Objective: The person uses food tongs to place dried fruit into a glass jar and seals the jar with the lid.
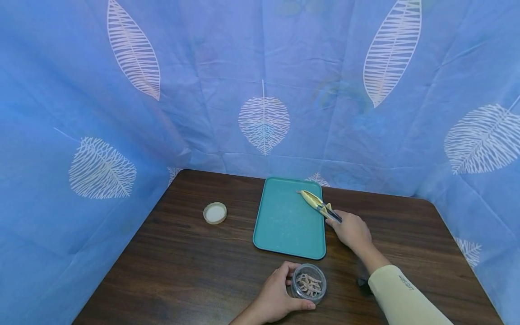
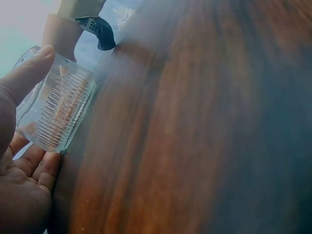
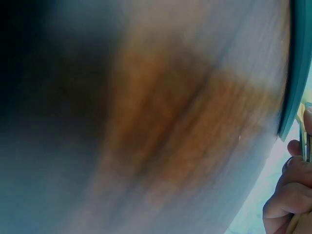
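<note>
My left hand [image 1: 274,293] grips a clear glass jar [image 2: 61,105] near the table's front, thumb on one side and fingers on the other. Brownish, dried-looking strips [image 1: 308,284] lie inside the jar, whose top is uncovered. In the left wrist view, the jar's wall shows fine vertical ribs. My right hand [image 1: 352,230] holds gold-coloured tongs [image 1: 316,202] by the handle end, beside the right edge of a teal tray [image 1: 288,221]. The tongs' tips reach over the tray's far right part, with a small dark bit at the very end. Only part of my right hand shows in the right wrist view.
A round lid [image 1: 215,213] with a pale inside lies left of the tray on the dark wooden table [image 1: 174,262]. Blue cloth [image 1: 219,113] with white leaf prints hangs behind and beside the table. A dark strap [image 2: 100,31] is on the right forearm.
</note>
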A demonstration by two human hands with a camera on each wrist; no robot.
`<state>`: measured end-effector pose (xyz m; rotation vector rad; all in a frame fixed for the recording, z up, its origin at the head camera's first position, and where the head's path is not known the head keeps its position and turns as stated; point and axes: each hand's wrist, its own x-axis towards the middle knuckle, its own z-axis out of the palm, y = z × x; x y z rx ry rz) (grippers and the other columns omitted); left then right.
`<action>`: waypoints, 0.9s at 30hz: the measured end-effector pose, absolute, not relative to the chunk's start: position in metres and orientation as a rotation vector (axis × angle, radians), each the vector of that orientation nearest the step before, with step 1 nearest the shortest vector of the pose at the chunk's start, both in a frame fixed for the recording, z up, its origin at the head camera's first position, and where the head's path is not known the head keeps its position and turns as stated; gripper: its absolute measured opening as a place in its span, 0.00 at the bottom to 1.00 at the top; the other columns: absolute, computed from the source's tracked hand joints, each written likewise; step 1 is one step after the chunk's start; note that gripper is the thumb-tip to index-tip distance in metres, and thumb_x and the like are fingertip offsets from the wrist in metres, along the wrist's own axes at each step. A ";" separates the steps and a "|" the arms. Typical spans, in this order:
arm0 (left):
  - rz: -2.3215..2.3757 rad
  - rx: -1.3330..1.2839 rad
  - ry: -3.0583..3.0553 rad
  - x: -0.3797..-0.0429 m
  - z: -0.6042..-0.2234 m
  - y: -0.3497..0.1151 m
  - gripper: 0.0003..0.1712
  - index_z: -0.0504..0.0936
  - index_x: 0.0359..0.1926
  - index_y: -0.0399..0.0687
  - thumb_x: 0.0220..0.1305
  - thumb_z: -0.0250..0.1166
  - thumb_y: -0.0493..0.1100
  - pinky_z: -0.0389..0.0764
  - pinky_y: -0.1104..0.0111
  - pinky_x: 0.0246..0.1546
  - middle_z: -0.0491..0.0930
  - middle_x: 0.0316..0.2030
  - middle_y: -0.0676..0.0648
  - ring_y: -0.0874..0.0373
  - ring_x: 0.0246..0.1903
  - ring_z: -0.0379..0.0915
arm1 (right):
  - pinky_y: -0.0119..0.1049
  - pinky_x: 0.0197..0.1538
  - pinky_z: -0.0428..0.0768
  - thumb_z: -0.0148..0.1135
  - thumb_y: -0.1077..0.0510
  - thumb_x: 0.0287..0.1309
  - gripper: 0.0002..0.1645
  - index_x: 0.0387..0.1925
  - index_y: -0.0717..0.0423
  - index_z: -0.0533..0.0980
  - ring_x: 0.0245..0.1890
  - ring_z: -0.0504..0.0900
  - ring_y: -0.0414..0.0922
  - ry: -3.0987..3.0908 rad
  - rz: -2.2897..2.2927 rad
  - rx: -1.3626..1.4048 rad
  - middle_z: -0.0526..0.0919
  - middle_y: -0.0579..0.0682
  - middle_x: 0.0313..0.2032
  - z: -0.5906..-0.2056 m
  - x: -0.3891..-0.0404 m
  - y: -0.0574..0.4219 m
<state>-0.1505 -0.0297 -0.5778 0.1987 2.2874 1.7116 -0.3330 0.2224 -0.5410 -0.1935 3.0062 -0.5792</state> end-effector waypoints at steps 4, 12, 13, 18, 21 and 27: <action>1.717 0.202 2.296 -0.150 -0.578 -0.029 0.43 0.76 0.67 0.65 0.53 0.88 0.52 0.79 0.73 0.57 0.79 0.55 0.59 0.71 0.53 0.73 | 0.56 0.42 0.84 0.62 0.39 0.78 0.38 0.75 0.58 0.74 0.48 0.87 0.64 3.021 -0.604 -0.212 0.86 0.68 0.60 -0.542 -0.326 0.226; 1.716 0.225 2.327 -0.149 -0.578 -0.029 0.44 0.76 0.67 0.61 0.53 0.88 0.53 0.80 0.74 0.57 0.80 0.56 0.58 0.71 0.53 0.73 | 0.48 0.36 0.80 0.64 0.39 0.77 0.36 0.74 0.56 0.76 0.41 0.87 0.56 3.050 -0.633 -0.225 0.88 0.66 0.57 -0.542 -0.309 0.236; 1.714 0.221 2.327 -0.149 -0.578 -0.029 0.44 0.76 0.67 0.62 0.53 0.88 0.53 0.80 0.74 0.58 0.80 0.56 0.58 0.71 0.53 0.73 | 0.47 0.36 0.80 0.64 0.39 0.76 0.35 0.74 0.55 0.76 0.41 0.87 0.56 3.057 -0.633 -0.231 0.89 0.65 0.56 -0.541 -0.307 0.236; 1.705 0.211 2.329 -0.148 -0.577 -0.029 0.44 0.76 0.68 0.62 0.52 0.89 0.52 0.80 0.73 0.57 0.79 0.56 0.58 0.70 0.53 0.73 | 0.43 0.32 0.77 0.65 0.39 0.76 0.36 0.74 0.55 0.76 0.38 0.86 0.52 3.081 -0.644 -0.259 0.89 0.66 0.57 -0.531 -0.291 0.240; 1.703 0.212 2.327 -0.148 -0.576 -0.029 0.44 0.76 0.68 0.62 0.53 0.89 0.51 0.80 0.73 0.57 0.79 0.56 0.57 0.69 0.53 0.73 | 0.39 0.29 0.72 0.65 0.40 0.76 0.36 0.74 0.56 0.76 0.31 0.81 0.47 3.094 -0.655 -0.279 0.90 0.65 0.54 -0.525 -0.280 0.242; 1.708 0.215 2.336 -0.147 -0.577 -0.030 0.44 0.76 0.68 0.62 0.52 0.89 0.51 0.80 0.73 0.57 0.79 0.56 0.57 0.69 0.53 0.73 | 0.38 0.25 0.68 0.70 0.43 0.73 0.36 0.73 0.58 0.77 0.23 0.75 0.44 3.124 -0.655 -0.312 0.91 0.66 0.52 -0.513 -0.255 0.243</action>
